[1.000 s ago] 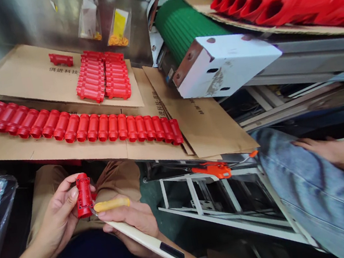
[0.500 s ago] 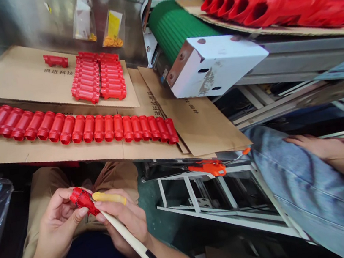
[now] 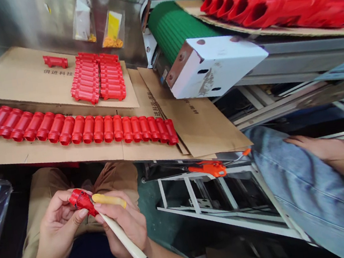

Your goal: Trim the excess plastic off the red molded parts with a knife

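Observation:
Above my lap, my left hand point(image 3: 57, 226) pinches a short red plastic tube point(image 3: 82, 201) between thumb and fingers. My right hand point(image 3: 125, 221) is closed round a long cream-coloured handle point(image 3: 123, 238) with a black band near its back end, held like a pen. A yellow finger cot point(image 3: 109, 200) covers one right fingertip, which sits close beside the tube. The working tip of the tool is hidden behind the fingers and the tube, so its kind does not show.
A long row of red tubes point(image 3: 77, 129) lies on cardboard point(image 3: 92, 154). Behind stand stacked red parts point(image 3: 85, 79). A green conveyor belt point(image 3: 177, 28) and red tubes on cardboard point(image 3: 286, 6) are at right. A co-worker's leg point(image 3: 298, 184) is on the right; an orange-handled tool point(image 3: 209, 168) lies nearer.
The back end of the cream handle has dipped slightly lower and to the left. Both hands keep their hold, and the red tube stays almost in place.

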`<state>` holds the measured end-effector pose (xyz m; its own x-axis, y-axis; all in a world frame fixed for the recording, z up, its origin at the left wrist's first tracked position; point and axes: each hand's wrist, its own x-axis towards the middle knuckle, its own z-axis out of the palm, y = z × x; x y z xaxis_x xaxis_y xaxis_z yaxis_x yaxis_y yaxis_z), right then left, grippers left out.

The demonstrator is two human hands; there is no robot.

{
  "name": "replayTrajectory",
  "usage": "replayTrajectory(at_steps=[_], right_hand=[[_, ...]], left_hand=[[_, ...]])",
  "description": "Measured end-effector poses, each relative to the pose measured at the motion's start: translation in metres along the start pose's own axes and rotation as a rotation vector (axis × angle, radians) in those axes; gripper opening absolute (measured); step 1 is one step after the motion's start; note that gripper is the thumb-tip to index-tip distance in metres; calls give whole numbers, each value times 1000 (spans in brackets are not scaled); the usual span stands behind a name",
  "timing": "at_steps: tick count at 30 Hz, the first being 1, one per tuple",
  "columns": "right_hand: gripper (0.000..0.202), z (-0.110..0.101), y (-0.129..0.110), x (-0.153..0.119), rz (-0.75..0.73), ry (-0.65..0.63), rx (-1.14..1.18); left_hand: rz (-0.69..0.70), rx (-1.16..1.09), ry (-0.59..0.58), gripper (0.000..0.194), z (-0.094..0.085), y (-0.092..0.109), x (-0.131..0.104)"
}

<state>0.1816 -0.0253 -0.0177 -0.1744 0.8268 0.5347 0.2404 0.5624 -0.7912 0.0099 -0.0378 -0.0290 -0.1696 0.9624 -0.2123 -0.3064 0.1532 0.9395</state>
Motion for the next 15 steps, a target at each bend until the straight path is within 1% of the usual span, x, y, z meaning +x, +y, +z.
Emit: replayTrajectory(at_steps=[2, 6, 9, 15], right_hand=[[33, -1, -1, 1, 2, -7, 2], [24, -4, 0, 4, 0, -13, 27], [20, -4, 1, 6, 3, -21, 35], [23, -6, 1, 6, 19, -34, 44]], left_hand=[[-11, -10, -4, 15, -1, -1, 0], [-16, 10, -41, 13, -1, 0, 1], [-10, 17, -42, 13, -2, 1, 1], [-5, 18, -39, 13, -2, 1, 0]])
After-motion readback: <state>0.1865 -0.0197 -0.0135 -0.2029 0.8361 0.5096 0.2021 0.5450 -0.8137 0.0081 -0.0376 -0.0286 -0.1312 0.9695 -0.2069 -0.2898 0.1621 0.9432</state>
